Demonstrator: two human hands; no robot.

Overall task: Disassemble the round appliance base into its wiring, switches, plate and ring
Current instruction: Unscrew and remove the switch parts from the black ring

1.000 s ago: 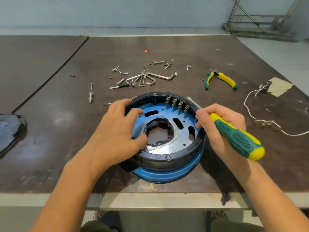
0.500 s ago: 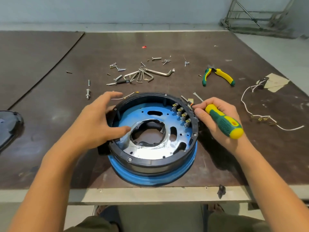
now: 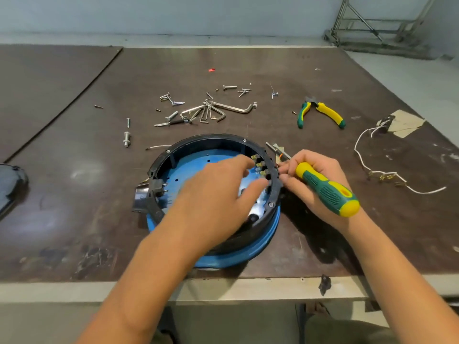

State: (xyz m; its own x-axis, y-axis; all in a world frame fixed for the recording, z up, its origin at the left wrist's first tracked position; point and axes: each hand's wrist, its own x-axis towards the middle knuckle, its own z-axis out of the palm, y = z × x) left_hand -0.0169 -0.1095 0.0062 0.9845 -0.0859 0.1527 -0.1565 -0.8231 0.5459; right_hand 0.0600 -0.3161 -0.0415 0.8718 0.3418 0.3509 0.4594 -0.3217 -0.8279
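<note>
The round appliance base [image 3: 198, 150], a black ring over a blue plate, lies near the table's front edge. A row of switch terminals [image 3: 260, 166] lines its inner right wall. My left hand [image 3: 218, 194] reaches across the inside of the base, its fingers stretched toward those terminals and covering the centre hole. My right hand [image 3: 313, 180] grips a green and yellow screwdriver [image 3: 327, 189] just outside the right rim, with the metal shaft pointing away toward the back left. A black connector block [image 3: 156, 188] sits at the base's left rim.
Loose screws, bolts and hex keys [image 3: 211, 110] lie scattered behind the base. Green and yellow pliers [image 3: 320, 112] lie at the back right. Removed white wiring [image 3: 377, 170] and tape scraps lie at the right. A dark cover [image 3: 10, 184] sits at the left edge.
My left hand has left the base's left rim and moved across the inside toward the switch terminals. My right hand with the screwdriver stays at the right rim.
</note>
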